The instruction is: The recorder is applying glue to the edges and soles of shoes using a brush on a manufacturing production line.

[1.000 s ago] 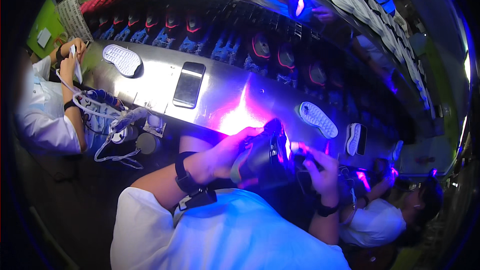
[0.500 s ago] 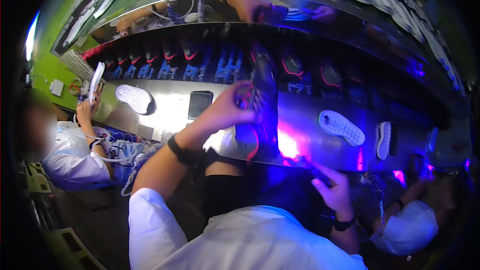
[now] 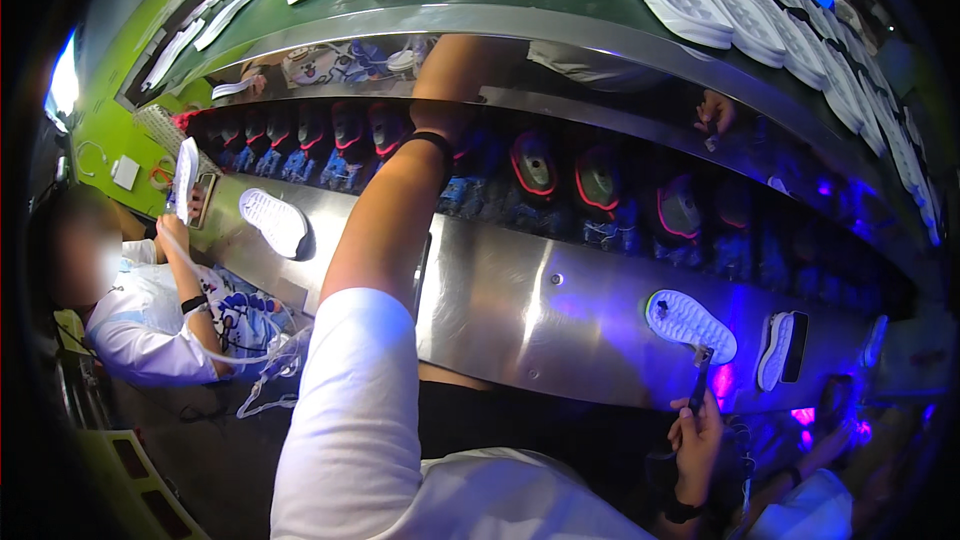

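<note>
While the left arm (image 3: 400,200) stretched up toward the middle shelf, its fingers were hidden behind the rail, so their grip could not be told; the right hand (image 3: 697,430) clenched a dark brush (image 3: 700,380) beside a white sole (image 3: 690,325). Shoes (image 3: 535,165) already lined the shelf, suggesting work well underway. No labels were readable.

A shoe factory line: white soles (image 3: 690,323) on a steel conveyor (image 3: 520,310), shoe uppers (image 3: 535,168) racked behind, workers alongside.
</note>
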Demonstrator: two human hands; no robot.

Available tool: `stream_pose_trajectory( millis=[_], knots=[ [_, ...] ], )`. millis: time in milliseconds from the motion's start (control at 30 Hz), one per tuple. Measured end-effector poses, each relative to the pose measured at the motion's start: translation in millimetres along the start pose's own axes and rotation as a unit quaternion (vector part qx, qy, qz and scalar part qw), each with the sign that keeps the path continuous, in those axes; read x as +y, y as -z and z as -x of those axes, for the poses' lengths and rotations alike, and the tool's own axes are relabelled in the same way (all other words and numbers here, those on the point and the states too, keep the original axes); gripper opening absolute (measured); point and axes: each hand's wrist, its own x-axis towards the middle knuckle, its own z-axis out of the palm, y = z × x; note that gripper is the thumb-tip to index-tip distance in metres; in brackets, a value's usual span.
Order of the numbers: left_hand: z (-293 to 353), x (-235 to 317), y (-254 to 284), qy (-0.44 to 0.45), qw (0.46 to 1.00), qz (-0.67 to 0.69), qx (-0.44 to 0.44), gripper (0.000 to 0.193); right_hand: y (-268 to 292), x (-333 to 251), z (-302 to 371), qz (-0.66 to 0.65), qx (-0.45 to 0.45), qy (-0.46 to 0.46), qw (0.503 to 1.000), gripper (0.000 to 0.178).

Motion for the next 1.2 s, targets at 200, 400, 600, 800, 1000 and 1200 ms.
stream_pose_trajectory(
  millis=[200, 400, 600, 800, 1000, 1200],
  knots=[
    [20.5, 67.9, -38.4, -0.016, 1.0, -0.014, 0.02, 0.05, 8.2, 12.9, -9.1, -0.018, 0.054, -0.009, 0.998, 0.046],
    [66.9, 156.7, -73.3, 0.265, 0.886, 0.37, 0.089, 0.077, -25.1, -3.1, -26.6, -0.045, 0.029, 0.03, 0.998, 0.043],
    [25.7, 92.9, -74.4, 0.227, 0.92, 0.316, -0.034, 0.059, -27.7, -1.6, -16.8, -0.041, 0.001, 0.066, 0.997, 0.042],
    [32.7, 170.2, -30.8, -0.013, 0.977, 0.025, 0.21, 0.037, -9.4, 4.9, -9.2, -0.073, 0.029, 0.02, 0.997, 0.044],
    [62.0, 188.2, -47.8, 0.103, 0.869, 0.481, 0.061, 0.044, -8.1, -10.2, -3.1, -0.07, 0.038, 0.053, 0.995, 0.042],
    [171.0, 210.2, 102.2, 0.023, 0.581, 0.776, -0.244, 0.054, 4.9, -4.2, 7.4, -0.052, 0.039, 0.095, 0.993, 0.042]
  ],
)
